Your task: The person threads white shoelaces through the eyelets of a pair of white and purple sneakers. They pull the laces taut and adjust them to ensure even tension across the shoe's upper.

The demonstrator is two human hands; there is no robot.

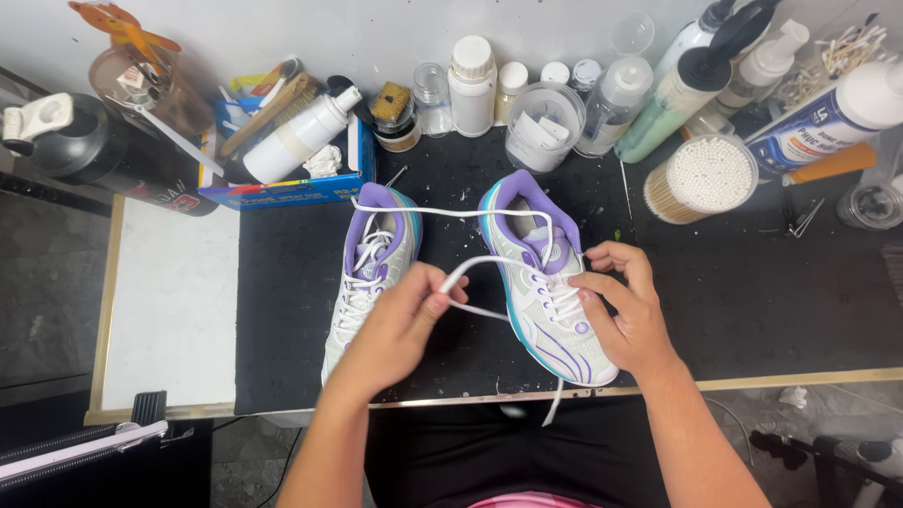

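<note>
Two white sneakers with purple and teal trim lie side by side on a black mat (pixel 752 292), heels away from me. My left hand (pixel 400 325) pinches a white shoelace (pixel 470 273) between the shoes, in front of the left sneaker (pixel 362 282). The lace loops up past both heels and back down to the right sneaker (pixel 541 282). My right hand (pixel 625 306) rests on the right sneaker's eyelets, fingers closed on the lace there. A loose lace end hangs over the table's front edge.
Along the back stand several bottles and jars (pixel 470 85), a tub of cotton swabs (pixel 701 179), a blue box (pixel 282 188) with brushes and a spray bottle, and a black jug (pixel 85 141). A white board (pixel 169 301) lies left of the mat.
</note>
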